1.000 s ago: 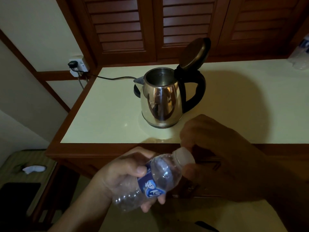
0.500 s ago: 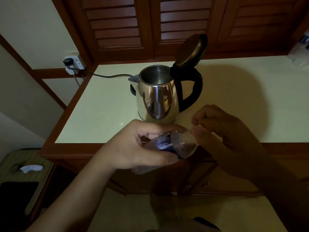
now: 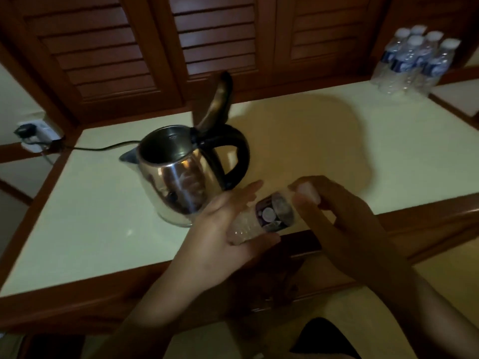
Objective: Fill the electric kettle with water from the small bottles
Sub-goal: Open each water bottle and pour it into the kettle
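A steel electric kettle with a black handle stands on the pale countertop, its lid tipped up and its mouth open. In front of it a small clear bottle with a dark label lies nearly level, its base resting in my left hand, whose fingers are loosely spread under it. My right hand grips the bottle's white cap end. A pack of several small water bottles stands at the far right of the counter.
The kettle's black cord runs left to a wall socket. Dark wooden louvred doors rise behind the counter. The wooden counter edge runs just below my hands.
The view has swung right, bringing the bottle pack into sight. The bottle has moved right past the kettle, and my left hand has loosened from a full grip to cradling its base.
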Action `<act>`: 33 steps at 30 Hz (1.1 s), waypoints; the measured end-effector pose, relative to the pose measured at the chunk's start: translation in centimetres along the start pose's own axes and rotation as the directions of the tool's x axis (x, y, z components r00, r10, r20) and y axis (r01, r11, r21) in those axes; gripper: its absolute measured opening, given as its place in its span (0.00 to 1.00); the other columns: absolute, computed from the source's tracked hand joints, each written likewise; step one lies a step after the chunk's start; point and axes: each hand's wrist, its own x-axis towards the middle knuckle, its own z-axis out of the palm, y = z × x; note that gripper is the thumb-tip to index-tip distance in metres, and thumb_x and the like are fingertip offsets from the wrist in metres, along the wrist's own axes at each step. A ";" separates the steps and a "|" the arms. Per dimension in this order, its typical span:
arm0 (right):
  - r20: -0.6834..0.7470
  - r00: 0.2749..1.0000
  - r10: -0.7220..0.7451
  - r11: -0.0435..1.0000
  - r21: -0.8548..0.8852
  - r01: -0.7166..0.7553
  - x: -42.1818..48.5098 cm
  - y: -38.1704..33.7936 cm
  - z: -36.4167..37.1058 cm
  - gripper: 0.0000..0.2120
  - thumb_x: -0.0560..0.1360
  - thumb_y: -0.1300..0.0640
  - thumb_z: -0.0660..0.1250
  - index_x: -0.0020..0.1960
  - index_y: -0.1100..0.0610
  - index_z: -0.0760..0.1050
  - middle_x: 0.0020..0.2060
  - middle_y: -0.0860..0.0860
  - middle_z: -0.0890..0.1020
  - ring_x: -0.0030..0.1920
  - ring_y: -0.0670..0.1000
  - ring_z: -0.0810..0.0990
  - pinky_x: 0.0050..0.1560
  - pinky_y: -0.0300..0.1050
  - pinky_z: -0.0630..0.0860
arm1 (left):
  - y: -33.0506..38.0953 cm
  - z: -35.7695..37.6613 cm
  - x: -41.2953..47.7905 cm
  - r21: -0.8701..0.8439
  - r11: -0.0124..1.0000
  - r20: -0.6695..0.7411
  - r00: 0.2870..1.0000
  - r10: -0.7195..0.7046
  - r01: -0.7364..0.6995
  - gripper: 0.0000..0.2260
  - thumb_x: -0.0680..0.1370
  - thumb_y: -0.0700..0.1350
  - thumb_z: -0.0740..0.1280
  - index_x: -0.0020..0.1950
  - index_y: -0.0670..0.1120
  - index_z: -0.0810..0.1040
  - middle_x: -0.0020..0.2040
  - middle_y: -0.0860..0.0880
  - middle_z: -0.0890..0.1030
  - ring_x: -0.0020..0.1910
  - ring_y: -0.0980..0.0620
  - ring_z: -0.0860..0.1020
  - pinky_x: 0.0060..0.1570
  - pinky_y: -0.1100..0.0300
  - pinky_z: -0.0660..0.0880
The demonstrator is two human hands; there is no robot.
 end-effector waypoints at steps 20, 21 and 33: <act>-0.220 0.953 0.210 0.797 0.603 -0.037 5.6 15.3 -23.3 0.26 0.76 0.60 0.66 0.73 0.50 0.69 0.65 0.50 0.79 0.66 0.55 0.79 0.60 0.56 0.80 | 11.7 18.9 21.7 -0.359 0.920 0.282 0.958 -0.056 0.159 0.22 0.73 0.55 0.77 0.67 0.61 0.78 0.60 0.58 0.82 0.60 0.56 0.79 0.61 0.54 0.77; -0.210 0.957 0.201 0.787 0.616 -0.030 5.9 16.1 -24.2 0.25 0.77 0.61 0.65 0.73 0.51 0.69 0.66 0.51 0.79 0.67 0.56 0.78 0.61 0.59 0.79 | 12.1 19.8 22.6 -0.360 0.917 0.285 0.956 -0.065 0.170 0.22 0.75 0.51 0.78 0.68 0.60 0.79 0.61 0.57 0.83 0.59 0.57 0.79 0.60 0.58 0.76; -0.195 0.977 0.092 0.930 0.366 -0.015 9.6 24.2 -30.3 0.22 0.83 0.62 0.62 0.76 0.56 0.66 0.72 0.48 0.75 0.73 0.48 0.72 0.71 0.50 0.72 | 14.4 26.7 30.4 -0.368 0.914 0.195 0.975 -0.105 0.172 0.19 0.73 0.48 0.78 0.63 0.58 0.83 0.49 0.48 0.82 0.49 0.46 0.81 0.48 0.52 0.77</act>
